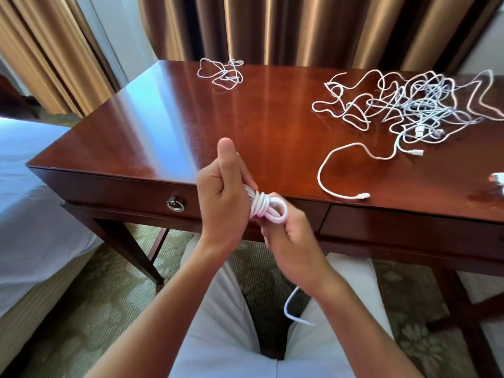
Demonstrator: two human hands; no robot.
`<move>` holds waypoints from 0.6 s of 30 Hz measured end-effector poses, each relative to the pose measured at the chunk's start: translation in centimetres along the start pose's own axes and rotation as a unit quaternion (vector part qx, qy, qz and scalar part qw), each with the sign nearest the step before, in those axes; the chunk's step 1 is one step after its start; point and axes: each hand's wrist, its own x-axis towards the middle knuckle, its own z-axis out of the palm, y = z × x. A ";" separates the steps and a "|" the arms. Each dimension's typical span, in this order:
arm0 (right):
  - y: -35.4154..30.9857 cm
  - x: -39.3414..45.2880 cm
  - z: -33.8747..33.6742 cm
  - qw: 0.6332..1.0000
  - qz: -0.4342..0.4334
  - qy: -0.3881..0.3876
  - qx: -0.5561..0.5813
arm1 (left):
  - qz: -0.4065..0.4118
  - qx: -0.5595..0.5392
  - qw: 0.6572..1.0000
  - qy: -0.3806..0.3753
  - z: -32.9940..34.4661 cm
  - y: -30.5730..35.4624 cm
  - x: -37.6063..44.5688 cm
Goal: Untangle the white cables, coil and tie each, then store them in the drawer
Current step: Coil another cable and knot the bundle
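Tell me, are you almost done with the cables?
Not nearly. Nothing looks stored: the drawer is shut. Both hands, left hand and right hand, hold one coil, its loose end hanging untied. A big tangle and a small tangle wait on the desk.
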 end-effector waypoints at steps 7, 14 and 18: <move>-1.9 -0.9 -0.8 0.971 0.009 -0.074 -0.227 | 0.160 0.209 0.965 -0.010 -1.7 -2.1 0.8; -4.5 2.0 -5.3 0.993 -0.020 -0.069 -0.098 | -0.002 0.015 0.993 -0.119 -1.6 -1.7 0.3; -2.7 2.6 -4.7 0.997 -0.007 -0.040 0.059 | -0.124 -0.088 0.976 -0.154 -1.1 -0.5 0.2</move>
